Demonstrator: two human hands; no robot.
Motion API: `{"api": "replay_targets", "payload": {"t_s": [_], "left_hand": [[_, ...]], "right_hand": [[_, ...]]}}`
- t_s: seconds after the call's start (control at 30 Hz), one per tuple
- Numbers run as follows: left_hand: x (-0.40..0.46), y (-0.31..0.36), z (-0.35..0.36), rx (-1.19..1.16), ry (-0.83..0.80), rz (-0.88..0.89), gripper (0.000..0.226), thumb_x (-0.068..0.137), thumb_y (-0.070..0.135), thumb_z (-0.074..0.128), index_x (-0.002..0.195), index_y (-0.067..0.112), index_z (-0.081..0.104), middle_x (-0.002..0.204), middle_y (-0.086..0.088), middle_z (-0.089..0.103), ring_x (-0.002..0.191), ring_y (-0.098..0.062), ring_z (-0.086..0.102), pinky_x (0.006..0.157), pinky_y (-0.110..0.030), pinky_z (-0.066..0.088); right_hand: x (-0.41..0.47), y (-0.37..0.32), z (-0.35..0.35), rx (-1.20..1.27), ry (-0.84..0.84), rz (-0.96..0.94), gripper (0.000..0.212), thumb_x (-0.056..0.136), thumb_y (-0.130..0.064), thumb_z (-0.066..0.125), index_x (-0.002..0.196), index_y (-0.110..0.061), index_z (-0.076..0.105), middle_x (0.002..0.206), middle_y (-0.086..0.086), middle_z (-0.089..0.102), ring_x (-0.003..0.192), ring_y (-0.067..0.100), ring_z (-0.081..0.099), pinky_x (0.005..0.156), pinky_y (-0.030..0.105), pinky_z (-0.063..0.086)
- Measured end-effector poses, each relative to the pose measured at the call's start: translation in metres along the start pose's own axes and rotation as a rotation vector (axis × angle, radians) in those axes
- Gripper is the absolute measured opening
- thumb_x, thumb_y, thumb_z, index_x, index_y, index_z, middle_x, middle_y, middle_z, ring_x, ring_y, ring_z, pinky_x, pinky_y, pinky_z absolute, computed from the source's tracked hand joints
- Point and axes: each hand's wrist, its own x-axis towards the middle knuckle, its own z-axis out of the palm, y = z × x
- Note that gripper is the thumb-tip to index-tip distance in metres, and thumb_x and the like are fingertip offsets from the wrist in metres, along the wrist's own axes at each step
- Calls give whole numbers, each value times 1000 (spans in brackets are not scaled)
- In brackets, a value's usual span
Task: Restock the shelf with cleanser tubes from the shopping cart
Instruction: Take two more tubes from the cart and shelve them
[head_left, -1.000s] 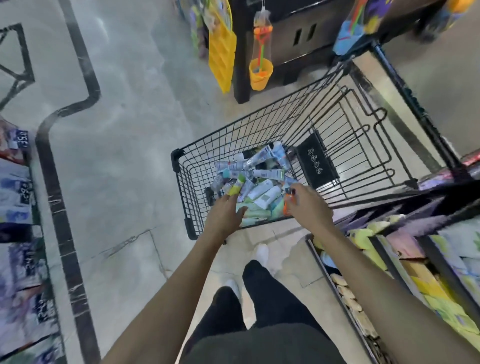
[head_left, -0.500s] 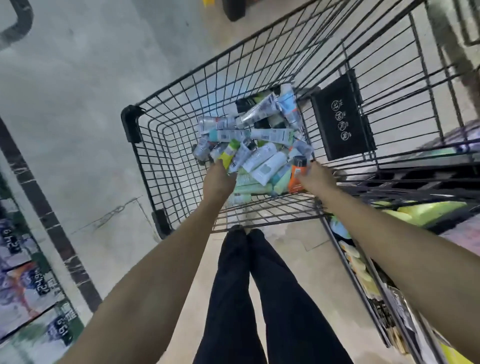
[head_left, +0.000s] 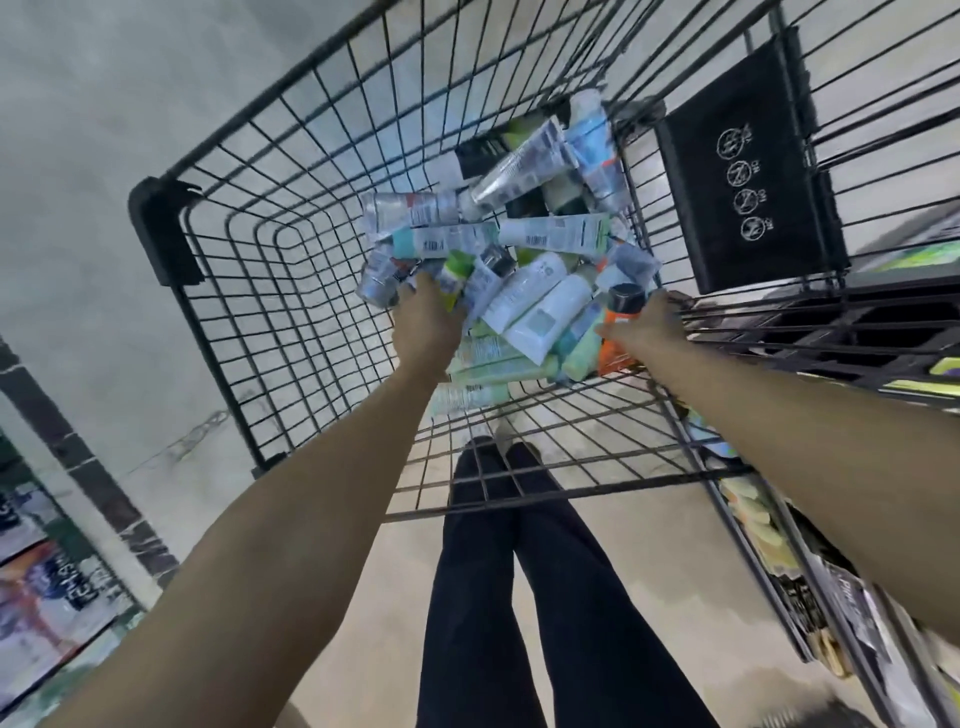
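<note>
A black wire shopping cart (head_left: 218, 291) stands in front of me with a heap of cleanser tubes (head_left: 524, 306) in its near right corner: white, pale green, silver and teal ones. My left hand (head_left: 426, 322) reaches down into the heap's left side, fingers curled on a tube with a green cap (head_left: 456, 270). My right hand (head_left: 647, 325) is at the heap's right edge, closed around an orange tube with a black cap (head_left: 621, 312). Both forearms stretch over the cart's near rim.
A black child-seat flap with white warning icons (head_left: 748, 171) hangs at the cart's right. Shelves with packaged goods (head_left: 831, 597) run along my right, another shelf (head_left: 47, 597) at the lower left. My dark-trousered legs (head_left: 519, 597) stand behind the cart on a pale floor.
My head has dropped closer over the cart, so it fills the view. Both hands went deeper into the heap; the right hand closed on the orange tube, the left reached the green-capped one.
</note>
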Motion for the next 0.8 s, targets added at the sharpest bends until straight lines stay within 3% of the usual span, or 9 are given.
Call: {"api": "replay_targets", "payload": {"t_s": [0.17, 0.27, 0.37, 0.43, 0.53, 0.63, 0.73, 0.8], "left_hand": [[6, 0, -3, 49, 15, 58, 46, 93, 32, 65, 136, 21, 55, 130, -14, 54, 108, -36, 60, 73, -37, 40], [2, -1, -11, 2, 28, 109, 43, 92, 37, 63, 132, 22, 59, 122, -9, 64, 103, -29, 64, 75, -37, 49], [-15, 0, -24, -260, 8, 152, 37, 92, 31, 64, 128, 25, 59, 106, -3, 74, 89, -26, 70, 74, -44, 60], [-31, 3, -37, -489, -49, 121, 39, 93, 22, 65, 129, 28, 55, 106, -2, 73, 89, -26, 72, 67, -48, 63], [-62, 17, -61, -810, -157, 79, 41, 92, 1, 66, 123, 24, 53, 111, -8, 69, 93, -28, 73, 61, -39, 63], [-96, 33, -88, -986, -236, 89, 44, 89, -5, 70, 115, 25, 50, 113, -15, 69, 88, -27, 72, 58, -37, 61], [-128, 45, -116, -1104, -305, 126, 48, 86, -3, 73, 122, 19, 50, 116, -29, 68, 90, -34, 71, 58, -37, 59], [-152, 56, -137, -1167, -343, 169, 47, 91, -4, 69, 128, 16, 48, 112, -30, 70, 92, -36, 69, 59, -37, 59]], "right_hand": [[5, -2, 4, -23, -7, -19, 79, 72, -31, 92, 135, -12, 48, 132, 14, 65, 119, 33, 64, 99, 46, 55], [-1, -12, 0, 45, -55, -63, 58, 76, -31, 85, 127, -19, 62, 120, 9, 71, 106, 28, 68, 93, 40, 56], [-18, -33, -11, 171, -132, -127, 45, 84, -36, 78, 127, -24, 65, 113, 4, 70, 99, 24, 67, 84, 33, 53], [-35, -48, -24, 283, -185, -130, 47, 86, -38, 76, 128, -26, 60, 110, 2, 67, 96, 21, 66, 79, 33, 53], [-65, -58, -44, 478, -333, -87, 47, 85, -43, 75, 125, -26, 57, 111, 6, 70, 91, 26, 70, 79, 38, 56], [-96, -56, -64, 713, -495, -85, 39, 95, -35, 68, 128, -18, 56, 117, 23, 72, 84, 34, 72, 67, 40, 60], [-133, -54, -87, 864, -564, -108, 27, 100, -30, 63, 122, -15, 58, 108, 22, 72, 74, 31, 73, 56, 33, 57], [-158, -54, -104, 944, -598, -134, 33, 97, -32, 67, 124, -13, 61, 103, 19, 72, 74, 29, 73, 58, 34, 57]]}}
